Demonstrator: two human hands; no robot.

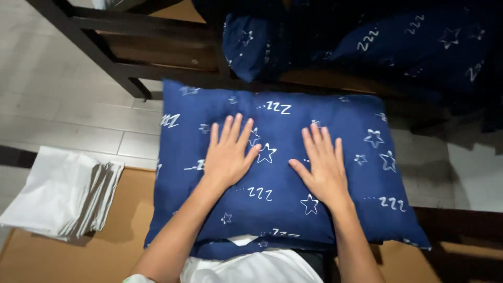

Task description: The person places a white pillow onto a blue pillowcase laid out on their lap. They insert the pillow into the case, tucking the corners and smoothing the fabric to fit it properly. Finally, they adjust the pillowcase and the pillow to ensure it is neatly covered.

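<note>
A dark blue pillow [283, 112] printed with white stars and letters lies flat in front of me in the head view. My left hand [229, 152] rests palm down on its left half, fingers spread. My right hand [322, 165] presses palm down on its right half, fingers apart. Neither hand grips anything. A strip of white fabric [243, 240] peeks out under the pillow's near edge.
A stack of folded white cloths [60, 194] sits at the left on a brown wooden surface [112, 246]. Beyond the pillow stand a dark bed frame [112, 57] and more blue star-printed bedding [398, 44]. Pale floor tiles [57, 105] show at the left.
</note>
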